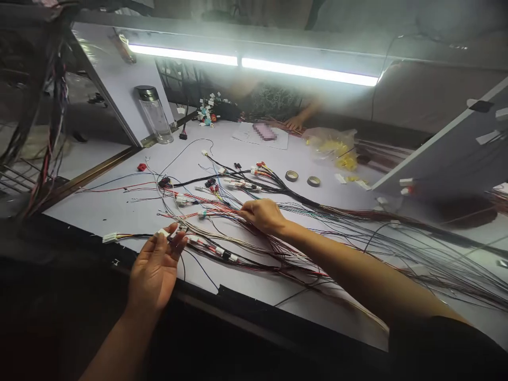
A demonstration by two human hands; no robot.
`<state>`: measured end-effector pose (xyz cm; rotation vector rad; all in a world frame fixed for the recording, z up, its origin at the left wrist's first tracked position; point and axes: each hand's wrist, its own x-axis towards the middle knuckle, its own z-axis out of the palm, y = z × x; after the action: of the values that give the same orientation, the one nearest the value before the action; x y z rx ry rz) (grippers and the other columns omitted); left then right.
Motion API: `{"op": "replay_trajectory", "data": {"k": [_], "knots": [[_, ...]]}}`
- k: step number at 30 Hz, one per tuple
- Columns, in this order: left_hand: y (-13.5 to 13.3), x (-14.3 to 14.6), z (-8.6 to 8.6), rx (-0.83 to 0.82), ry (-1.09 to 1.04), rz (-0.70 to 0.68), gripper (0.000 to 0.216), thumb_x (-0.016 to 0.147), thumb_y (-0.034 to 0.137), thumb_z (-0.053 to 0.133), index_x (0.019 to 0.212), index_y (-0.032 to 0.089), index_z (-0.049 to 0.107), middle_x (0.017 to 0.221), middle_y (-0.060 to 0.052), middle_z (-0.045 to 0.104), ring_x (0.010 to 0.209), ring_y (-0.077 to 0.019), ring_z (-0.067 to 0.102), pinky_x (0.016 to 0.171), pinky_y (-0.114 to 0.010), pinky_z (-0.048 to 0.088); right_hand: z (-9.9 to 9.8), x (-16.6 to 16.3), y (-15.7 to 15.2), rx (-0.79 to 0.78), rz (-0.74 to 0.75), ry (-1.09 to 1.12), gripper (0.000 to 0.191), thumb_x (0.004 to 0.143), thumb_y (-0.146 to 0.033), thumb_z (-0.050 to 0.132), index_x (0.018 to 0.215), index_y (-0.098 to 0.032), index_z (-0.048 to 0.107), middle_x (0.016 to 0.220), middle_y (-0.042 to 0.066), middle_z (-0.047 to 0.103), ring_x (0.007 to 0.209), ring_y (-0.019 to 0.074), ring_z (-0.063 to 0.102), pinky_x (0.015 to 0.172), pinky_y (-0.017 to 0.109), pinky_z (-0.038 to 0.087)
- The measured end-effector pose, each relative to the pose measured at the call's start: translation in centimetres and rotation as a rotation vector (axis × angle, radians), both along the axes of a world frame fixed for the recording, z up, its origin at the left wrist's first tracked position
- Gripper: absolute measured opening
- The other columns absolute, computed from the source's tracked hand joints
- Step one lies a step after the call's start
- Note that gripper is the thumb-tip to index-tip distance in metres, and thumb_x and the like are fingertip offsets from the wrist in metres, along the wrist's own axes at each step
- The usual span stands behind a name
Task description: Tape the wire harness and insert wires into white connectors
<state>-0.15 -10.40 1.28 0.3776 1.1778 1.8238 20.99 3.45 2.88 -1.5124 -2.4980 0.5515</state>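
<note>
My left hand (pixel 155 267) is near the table's front edge, its fingers closed around a small white connector (pixel 162 233). Over the middle of the wiring harness (pixel 301 198), my right hand (pixel 264 214) pinches thin wires, with orange-red ones (pixel 228 211) leading left from its fingertips. A green-and-white connector (pixel 202 214) lies on those wires. Close to my left hand, a white multi-pin plug (pixel 111 237) ends a black-sleeved cable. Several other connectors, including a black one (pixel 164 182), lie among the loose wires.
A glass bottle (pixel 156 116) stands at the back left. Two tape rolls (pixel 292 175) lie behind the harness, near a clear bag of yellow parts (pixel 337 151). Papers (pixel 248 135) and another person's hand (pixel 293 123) are at the far side. A lit tube lamp (pixel 309 71) crosses above.
</note>
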Motion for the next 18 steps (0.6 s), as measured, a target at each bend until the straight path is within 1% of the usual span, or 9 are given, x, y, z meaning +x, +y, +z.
{"op": "replay_trajectory", "data": {"k": [2, 5, 7, 9, 13, 18], "knots": [[-0.9, -1.2, -0.2, -0.006, -0.038, 0.092, 0.018, 0.071, 0.025, 0.078, 0.083, 0.017, 0.067, 0.099, -0.002, 0.068, 0.089, -0.0147, 0.065, 0.083, -0.027, 0.055, -0.5, 0.0, 0.1, 0.077, 0.032, -0.089, 0.02, 0.092, -0.035, 0.056, 0.097, -0.025, 0.073, 0.089, 0.004, 0.073, 0.08, 0.0179, 0.064, 0.066, 0.028, 0.033], [-1.7, -2.5, -0.7, 0.006, -0.073, 0.191, 0.018, 0.069, 0.023, 0.08, 0.079, 0.017, 0.066, 0.087, 0.0, 0.066, 0.08, -0.0116, 0.063, 0.077, -0.024, 0.055, -1.0, -0.6, -0.7, 0.201, 0.099, -0.087, 0.021, 0.093, -0.034, 0.054, 0.105, -0.025, 0.07, 0.104, 0.005, 0.07, 0.09, 0.0184, 0.062, 0.074, 0.03, 0.033], [-1.8, -3.0, -1.0, 0.013, -0.087, 0.214, 0.017, 0.069, 0.022, 0.08, 0.08, 0.017, 0.067, 0.086, 0.0, 0.065, 0.076, -0.0098, 0.061, 0.074, -0.022, 0.055, -1.2, -1.3, -1.8, 0.28, 0.13, -0.04, 0.023, 0.095, -0.035, 0.053, 0.108, -0.023, 0.067, 0.106, 0.006, 0.069, 0.094, 0.0184, 0.061, 0.078, 0.031, 0.032], [-1.8, -3.2, -1.1, 0.016, -0.114, 0.213, 0.014, 0.07, 0.02, 0.078, 0.08, 0.017, 0.068, 0.088, -0.001, 0.066, 0.077, -0.0098, 0.061, 0.073, -0.021, 0.054, -1.2, -2.3, -3.1, 0.324, 0.186, 0.009, 0.021, 0.096, -0.034, 0.051, 0.105, -0.022, 0.066, 0.104, 0.005, 0.069, 0.095, 0.0178, 0.06, 0.08, 0.032, 0.03], [-1.3, -2.9, -1.0, 0.006, -0.214, 0.208, 0.009, 0.074, 0.014, 0.074, 0.082, 0.016, 0.07, 0.09, -0.003, 0.067, 0.078, -0.0106, 0.062, 0.072, -0.021, 0.055, -1.4, -5.0, -5.0, 0.293, 0.314, 0.011, 0.017, 0.095, -0.03, 0.052, 0.094, -0.023, 0.067, 0.098, 0.002, 0.07, 0.094, 0.0166, 0.06, 0.08, 0.032, 0.03], [-0.9, -2.7, -1.3, 0.016, -0.293, 0.178, 0.007, 0.077, 0.014, 0.071, 0.084, 0.014, 0.07, 0.091, -0.005, 0.069, 0.075, -0.0103, 0.063, 0.071, -0.021, 0.055, -1.9, -7.8, -4.9, 0.235, 0.329, -0.065, 0.017, 0.092, -0.034, 0.056, 0.087, -0.021, 0.066, 0.097, 0.002, 0.069, 0.091, 0.0175, 0.061, 0.075, 0.032, 0.03]]}}
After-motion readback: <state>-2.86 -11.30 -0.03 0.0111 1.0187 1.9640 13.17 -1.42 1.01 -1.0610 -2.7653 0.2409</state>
